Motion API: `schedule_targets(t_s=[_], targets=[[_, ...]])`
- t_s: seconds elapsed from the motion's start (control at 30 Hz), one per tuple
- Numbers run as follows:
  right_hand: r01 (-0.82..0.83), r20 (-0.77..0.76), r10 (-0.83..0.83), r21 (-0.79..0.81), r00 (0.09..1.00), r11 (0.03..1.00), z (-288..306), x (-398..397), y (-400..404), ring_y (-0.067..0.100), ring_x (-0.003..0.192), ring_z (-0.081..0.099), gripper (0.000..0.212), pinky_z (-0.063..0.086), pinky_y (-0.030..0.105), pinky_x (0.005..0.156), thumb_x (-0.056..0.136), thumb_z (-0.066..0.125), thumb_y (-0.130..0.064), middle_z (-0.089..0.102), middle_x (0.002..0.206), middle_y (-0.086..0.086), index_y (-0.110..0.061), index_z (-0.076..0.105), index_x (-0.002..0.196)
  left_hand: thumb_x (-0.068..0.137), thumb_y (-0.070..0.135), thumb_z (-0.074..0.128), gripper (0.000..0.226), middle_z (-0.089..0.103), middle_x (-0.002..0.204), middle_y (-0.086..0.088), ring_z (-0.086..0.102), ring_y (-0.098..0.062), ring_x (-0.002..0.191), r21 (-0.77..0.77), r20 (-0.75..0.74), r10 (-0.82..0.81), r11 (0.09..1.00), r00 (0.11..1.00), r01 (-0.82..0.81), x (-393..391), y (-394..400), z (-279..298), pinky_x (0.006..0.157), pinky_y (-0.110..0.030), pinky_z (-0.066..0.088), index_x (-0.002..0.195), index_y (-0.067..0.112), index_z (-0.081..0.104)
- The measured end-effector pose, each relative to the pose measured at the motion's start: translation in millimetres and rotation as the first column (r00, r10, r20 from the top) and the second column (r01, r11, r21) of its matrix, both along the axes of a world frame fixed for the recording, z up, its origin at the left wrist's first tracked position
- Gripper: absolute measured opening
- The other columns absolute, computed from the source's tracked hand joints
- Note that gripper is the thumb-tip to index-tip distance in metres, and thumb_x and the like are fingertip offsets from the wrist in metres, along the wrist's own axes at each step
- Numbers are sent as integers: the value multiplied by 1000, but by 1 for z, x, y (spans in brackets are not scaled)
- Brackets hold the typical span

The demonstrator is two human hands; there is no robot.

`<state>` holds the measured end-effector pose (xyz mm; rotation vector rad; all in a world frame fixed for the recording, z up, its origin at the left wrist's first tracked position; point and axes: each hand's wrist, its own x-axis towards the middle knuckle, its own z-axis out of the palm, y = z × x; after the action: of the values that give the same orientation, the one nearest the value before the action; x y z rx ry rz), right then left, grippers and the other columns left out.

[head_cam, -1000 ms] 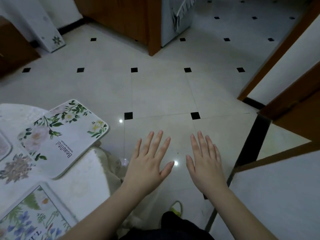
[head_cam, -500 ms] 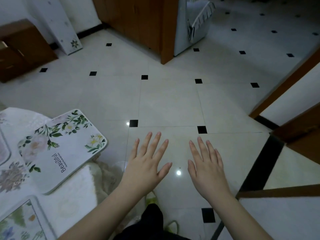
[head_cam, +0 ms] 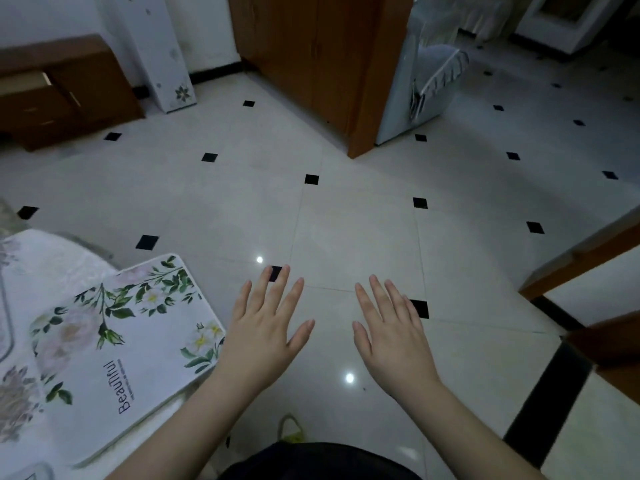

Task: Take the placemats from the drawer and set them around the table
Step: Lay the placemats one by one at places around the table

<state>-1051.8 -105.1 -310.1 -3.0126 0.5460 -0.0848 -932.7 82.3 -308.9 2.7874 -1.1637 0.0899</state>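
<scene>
The tiled floor (head_cam: 346, 220) fills most of the view, pale with small black diamonds. At the far left stands a low wooden cabinet (head_cam: 65, 98) with one drawer (head_cam: 24, 81) pulled out; what it holds cannot be seen from here. At the lower left is the table (head_cam: 45, 258), covered in a white cloth, and on it lie the placemats. The plainest of them is a floral placemat (head_cam: 114, 344), white with green leaves, pale blooms and the word "Beautiful" printed along one side; it lies flat with a corner past the table's edge. Edges of others show at the left border and the bottom left corner, too cropped to describe.

The left hand (head_cam: 266, 337) and right hand (head_cam: 391, 337) hover side by side over the floor, palms down, fingers spread wide, holding nothing and touching nothing.

Judging by this, a mat is already set and the hands are between placements. The next move probably calls for crossing to the drawer and checking for any remaining mats.
</scene>
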Motion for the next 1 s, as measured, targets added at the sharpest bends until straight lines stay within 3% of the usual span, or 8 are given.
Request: schedule_targets(t_s=[0.23, 0.57, 1.0], targets=[[-39, 41, 37, 33, 998, 999, -1, 72, -22, 27, 144, 34, 59, 13, 39, 118, 99, 29, -41, 36, 157, 8, -17, 37, 152, 98, 53, 29, 65, 36, 158, -11, 30, -31, 147, 2, -13, 84, 996, 996, -84, 49, -4, 0, 116, -49, 19, 149, 16, 45], [-280, 71, 274, 93, 959, 956, -20, 178, -70, 28, 143, 35, 59, 16, 40, 118, 97, 33, -40, 40, 154, 9, -14, 40, 150, 96, 51, 33, 63, 44, 153, -11, 41, -35, 141, 81, 22, 359, 930, 933, -360, 101, -33, -16, 114, -47, 22, 146, 16, 48], [-660, 89, 654, 98, 751, 745, -29, 301, -105, 31, 139, 41, 59, 22, 44, 114, 95, 36, -40, 46, 150, 10, -11, 47, 145, 91, 43, 38, 59, 50, 149, -12, 43, -36, 139, 93, 45, 782, 617, 622, -782, 126, -72, -12, 114, -52, 28, 140, 15, 57]])
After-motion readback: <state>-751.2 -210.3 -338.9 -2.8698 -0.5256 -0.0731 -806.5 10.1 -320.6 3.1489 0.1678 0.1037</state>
